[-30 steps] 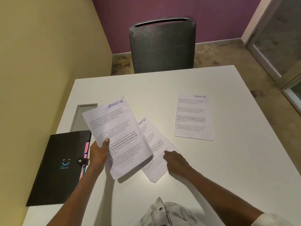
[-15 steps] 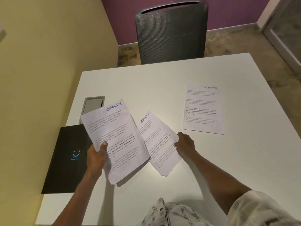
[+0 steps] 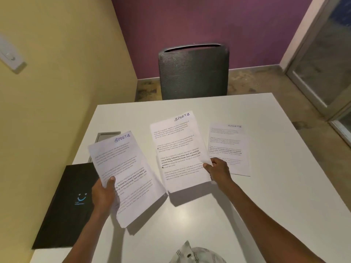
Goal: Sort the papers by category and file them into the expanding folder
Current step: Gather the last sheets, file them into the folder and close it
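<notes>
Papers: three sheets headed SPORTS. Left hand (image 3: 103,194) grips one sheet (image 3: 125,175) above the table (image 3: 284,186); right hand (image 3: 218,168) pinches the second sheet (image 3: 180,149); third sheet (image 3: 228,145) lies flat. One black folder (image 3: 70,205) rests at left.

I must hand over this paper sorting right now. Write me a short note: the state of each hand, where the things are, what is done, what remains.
Left hand: holds a white sheet headed SPORTS above the table.
Right hand: pinches the right edge of a second white SPORTS sheet, lifted.
A third SPORTS sheet lies flat on the white table, at right.
The black expanding folder with a blue smiley lies shut at the left edge.
Done: nothing filed.
Left: stack the three sheets, open the folder, file them.
</notes>
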{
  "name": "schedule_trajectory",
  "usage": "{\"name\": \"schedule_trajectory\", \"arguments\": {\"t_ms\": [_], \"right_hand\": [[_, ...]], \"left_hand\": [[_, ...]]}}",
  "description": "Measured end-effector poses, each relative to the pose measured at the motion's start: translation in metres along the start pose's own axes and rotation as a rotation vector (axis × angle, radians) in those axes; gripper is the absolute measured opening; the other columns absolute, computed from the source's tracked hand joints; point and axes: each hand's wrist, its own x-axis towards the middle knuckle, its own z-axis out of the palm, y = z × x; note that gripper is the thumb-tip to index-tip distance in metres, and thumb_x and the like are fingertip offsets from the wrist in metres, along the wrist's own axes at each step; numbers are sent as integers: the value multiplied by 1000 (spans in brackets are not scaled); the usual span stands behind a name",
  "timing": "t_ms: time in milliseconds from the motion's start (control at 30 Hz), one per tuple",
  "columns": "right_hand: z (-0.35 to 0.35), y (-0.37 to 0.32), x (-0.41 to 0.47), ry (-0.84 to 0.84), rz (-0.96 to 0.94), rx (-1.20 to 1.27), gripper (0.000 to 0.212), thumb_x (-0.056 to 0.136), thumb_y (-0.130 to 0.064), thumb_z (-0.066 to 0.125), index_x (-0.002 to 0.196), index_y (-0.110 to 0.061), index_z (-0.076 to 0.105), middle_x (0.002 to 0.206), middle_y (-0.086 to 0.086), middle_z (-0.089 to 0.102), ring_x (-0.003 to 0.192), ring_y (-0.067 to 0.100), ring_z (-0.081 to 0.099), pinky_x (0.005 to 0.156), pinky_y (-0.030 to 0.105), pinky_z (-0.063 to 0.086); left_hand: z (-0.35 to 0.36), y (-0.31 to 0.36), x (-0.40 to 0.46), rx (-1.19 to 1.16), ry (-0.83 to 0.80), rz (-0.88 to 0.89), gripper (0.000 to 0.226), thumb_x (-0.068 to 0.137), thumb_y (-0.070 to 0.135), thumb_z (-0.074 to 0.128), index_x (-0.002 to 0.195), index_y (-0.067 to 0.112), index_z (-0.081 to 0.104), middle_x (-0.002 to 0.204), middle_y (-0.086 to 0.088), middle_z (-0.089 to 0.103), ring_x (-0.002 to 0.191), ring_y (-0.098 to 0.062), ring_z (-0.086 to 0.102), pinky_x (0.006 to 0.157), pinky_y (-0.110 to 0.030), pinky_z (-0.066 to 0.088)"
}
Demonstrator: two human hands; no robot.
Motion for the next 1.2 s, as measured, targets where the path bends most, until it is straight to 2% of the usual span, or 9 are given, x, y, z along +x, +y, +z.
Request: {"name": "schedule_trajectory", "arguments": {"t_ms": [367,567,733,833,933,1000,1067,1133,1200], "right_hand": [[-13,-26,-24,-67,-21,96,6,87,-17,69,93,-14,68,83,0,72,59,7,58,46,16,40],[-3,-22,-42,-178,8,45,10,88,-21,68,95,-15,67,92,1,74,76,18,69,53,25,48],[-6,-26,-51,-378,-30,-242,39,89,-46,62,111,-15,60,110,-5,65,94,17,64,75,30,50],[-16,-33,-49,-366,-32,-267,59,86,-52,63,130,-18,44,121,-6,55,111,18,56,82,28,41],[-21,-39,-42,-361,-11,-19,53,84,-40,71,124,-17,48,121,-3,63,104,12,62,77,24,49],[-21,-35,-34,-425,21,175,38,84,-25,73,117,-16,57,118,1,69,102,14,67,90,32,54],[-18,-32,-34,-444,4,208,24,84,-13,71,107,-20,66,112,0,72,103,18,68,99,41,51],[-10,-28,-38,-385,1,197,25,83,-7,70,105,-20,67,108,-1,73,98,17,69,96,38,53],[-5,-28,-45,-292,-13,182,29,84,-5,70,110,-16,67,103,-2,72,88,10,69,80,23,57]], "left_hand": [[23,28,-22,-103,-65,-67,22,98,16,58,118,7,57,105,-9,65,98,-28,62,87,-43,54],[43,41,-40,-178,-269,-135,8,97,18,60,101,11,62,89,-6,72,88,-28,70,65,-32,54],[62,52,-61,-216,-430,-205,23,93,-3,60,71,3,57,55,-6,67,44,-14,62,43,-23,49],[73,58,-66,-271,-488,-238,21,95,-4,57,74,1,61,56,-10,68,42,-16,63,41,-23,50],[81,63,-70,-246,-548,-235,15,96,-1,55,84,-2,65,65,-11,72,49,-17,67,45,-24,52],[87,66,-72,-279,-567,-262,15,97,8,59,96,-5,67,77,-14,75,60,-21,72,54,-29,58],[94,67,-72,-356,-501,-327,44,96,43,58,102,1,69,92,-16,76,77,-27,74,74,-41,62],[100,69,-73,-483,-483,-380,69,82,73,46,108,14,70,102,-13,76,94,-34,73,91,-50,56],[106,72,-75,-523,-464,-352,66,82,74,49,107,17,71,100,-9,77,93,-30,74,85,-44,59]]}}
